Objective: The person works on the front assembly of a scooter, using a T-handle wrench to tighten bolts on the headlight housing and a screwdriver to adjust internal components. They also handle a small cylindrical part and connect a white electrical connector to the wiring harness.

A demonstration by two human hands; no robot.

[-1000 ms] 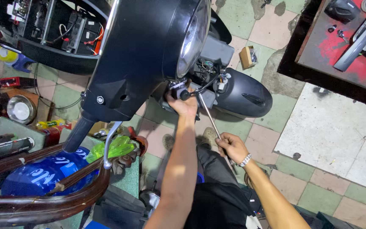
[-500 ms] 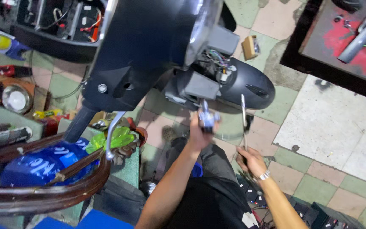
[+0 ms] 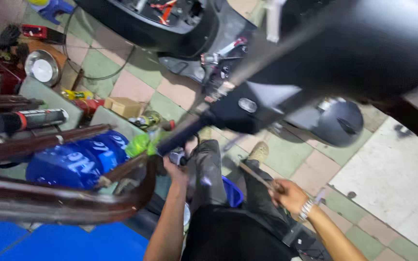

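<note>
My left hand (image 3: 174, 169) is low, beside the curved brown wooden rail (image 3: 73, 203), closed around a small grey part (image 3: 177, 157). My right hand (image 3: 289, 195), with a metal watch on the wrist, grips a long thin tool (image 3: 255, 176) that slants up to the left over my knee. Above both hands hangs the black front body of a scooter (image 3: 315, 63), with its dark front fender (image 3: 339, 123) further right. My dark-trousered legs lie between my hands. The picture is blurred by motion.
A blue container (image 3: 73, 162) sits at the left behind the rail. A spray can (image 3: 30, 118), a round metal tin (image 3: 42, 70), a small cardboard box (image 3: 124, 106) and cables lie on the checked tile floor. Another opened scooter body (image 3: 160, 19) stands at the top.
My left hand has come down from under the scooter's headlight to the lower left, carrying the small part. My right hand and its tool dropped lower too. The view swung left.
</note>
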